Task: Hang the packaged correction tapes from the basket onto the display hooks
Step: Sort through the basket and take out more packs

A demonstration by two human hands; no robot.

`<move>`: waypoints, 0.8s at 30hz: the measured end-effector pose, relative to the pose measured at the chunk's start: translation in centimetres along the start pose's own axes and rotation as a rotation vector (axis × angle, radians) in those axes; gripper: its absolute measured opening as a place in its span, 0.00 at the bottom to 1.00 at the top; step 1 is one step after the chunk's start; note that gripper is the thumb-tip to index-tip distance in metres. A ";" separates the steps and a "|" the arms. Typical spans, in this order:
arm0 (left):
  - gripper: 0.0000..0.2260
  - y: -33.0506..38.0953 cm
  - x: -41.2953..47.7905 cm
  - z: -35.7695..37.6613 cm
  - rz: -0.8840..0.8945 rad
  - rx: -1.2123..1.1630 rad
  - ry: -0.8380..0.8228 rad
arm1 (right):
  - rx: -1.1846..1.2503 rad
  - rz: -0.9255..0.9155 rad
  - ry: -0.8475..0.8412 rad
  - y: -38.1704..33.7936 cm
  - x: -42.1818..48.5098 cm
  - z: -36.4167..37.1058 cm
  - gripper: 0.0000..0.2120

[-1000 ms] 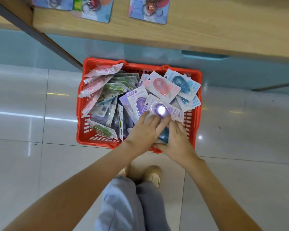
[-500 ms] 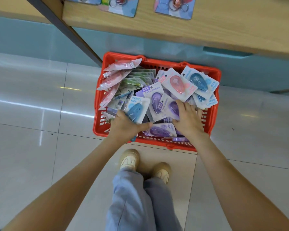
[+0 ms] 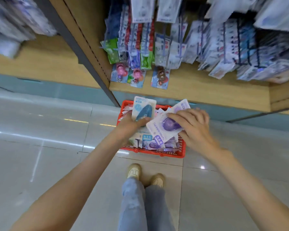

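Observation:
A red basket (image 3: 180,154) stands on the floor below the shelf, filled with several packaged correction tapes (image 3: 150,141). Above it my left hand (image 3: 128,125) grips a pack with a blue correction tape (image 3: 143,108), its thumb across the lower edge. My right hand (image 3: 195,129) holds purple correction tape packs (image 3: 163,129), fingers over the blister and thumb beneath; how many packs it holds is unclear. Both hands are raised above the basket. The hooks themselves are hidden behind packaged goods (image 3: 140,47) hanging on the display.
A wooden shelf ledge (image 3: 198,90) juts out above the basket, with keyring cards (image 3: 135,77) hanging just over it. A dark metal upright (image 3: 83,54) divides the display. My shoes (image 3: 133,171) stand on the glossy tiled floor (image 3: 40,164) just behind the basket.
Both hands have lifted out of the basket with packs, the left with the blue one and the right with purple ones. My view has tilted up, bringing the hanging display into sight.

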State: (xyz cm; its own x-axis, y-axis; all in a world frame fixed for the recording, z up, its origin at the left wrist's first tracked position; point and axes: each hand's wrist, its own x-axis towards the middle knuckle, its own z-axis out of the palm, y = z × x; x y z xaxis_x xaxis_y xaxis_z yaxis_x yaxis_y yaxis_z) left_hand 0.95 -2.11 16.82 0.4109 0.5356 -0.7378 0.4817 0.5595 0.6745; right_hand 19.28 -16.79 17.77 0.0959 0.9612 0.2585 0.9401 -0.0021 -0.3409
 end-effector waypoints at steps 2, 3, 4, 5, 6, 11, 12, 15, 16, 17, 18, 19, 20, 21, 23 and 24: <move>0.28 4.7 -5.0 -0.5 0.074 -0.017 -0.046 | -0.063 -0.054 -0.026 -2.4 2.3 -5.3 0.31; 0.24 6.8 -7.6 -0.9 0.117 -0.045 -0.062 | -0.085 -0.069 -0.023 -3.6 3.5 -8.0 0.31; 0.21 8.9 -10.1 -1.2 0.163 -0.066 -0.073 | -0.105 -0.088 -0.011 -4.7 4.7 -10.6 0.30; 0.18 10.8 -12.3 -1.6 0.212 -0.093 -0.077 | -0.127 -0.109 0.000 -5.7 6.0 -13.1 0.29; 0.13 12.5 -14.4 -1.9 0.268 -0.120 -0.092 | -0.151 -0.128 0.006 -6.8 7.2 -15.7 0.30; 0.06 20.6 -25.3 -3.7 0.568 -0.184 -0.110 | -0.189 -0.156 0.077 -12.1 11.9 -27.2 0.32; 0.06 21.8 -27.2 -3.9 0.626 -0.160 -0.095 | -0.158 -0.145 0.092 -13.3 12.6 -29.1 0.31; 0.09 25.2 -32.1 -4.4 0.778 -0.106 0.004 | -0.057 -0.110 0.097 -16.8 14.3 -33.8 0.33; 0.08 26.2 -33.5 -4.5 0.824 -0.089 0.040 | -0.077 -0.145 0.108 -17.8 14.7 -35.1 0.35; 0.09 27.1 -34.8 -4.7 0.862 -0.072 0.076 | -0.114 -0.211 0.123 -18.5 15.1 -36.1 0.38; 0.11 28.1 -36.0 -4.9 0.897 -0.055 0.124 | -0.155 -0.274 0.130 -19.2 15.6 -37.2 0.41; 0.16 29.1 -37.1 -5.1 0.933 -0.038 0.165 | -0.199 -0.314 0.120 -19.8 16.0 -38.2 0.44; 0.20 30.1 -38.2 -5.4 0.968 -0.009 0.194 | -0.243 -0.330 0.104 -20.5 16.4 -39.3 0.46; 0.21 31.2 -39.1 -5.6 1.008 0.020 0.209 | -0.279 -0.337 0.096 -21.1 16.8 -40.3 0.47; 0.16 33.3 -40.8 -6.3 1.083 0.062 0.206 | -0.304 -0.351 0.113 -22.3 17.7 -42.3 0.46; 0.14 34.4 -41.7 -6.6 1.114 0.075 0.196 | -0.302 -0.358 0.133 -22.9 18.2 -43.2 0.44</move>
State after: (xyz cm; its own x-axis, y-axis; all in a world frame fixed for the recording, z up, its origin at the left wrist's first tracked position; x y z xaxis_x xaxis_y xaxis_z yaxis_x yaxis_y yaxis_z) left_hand -4.69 -1.04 70.91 0.5152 0.8050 0.2944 -0.0287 -0.3270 0.9446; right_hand 13.63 -11.11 69.29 -0.2286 0.8728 0.4313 0.9726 0.2238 0.0626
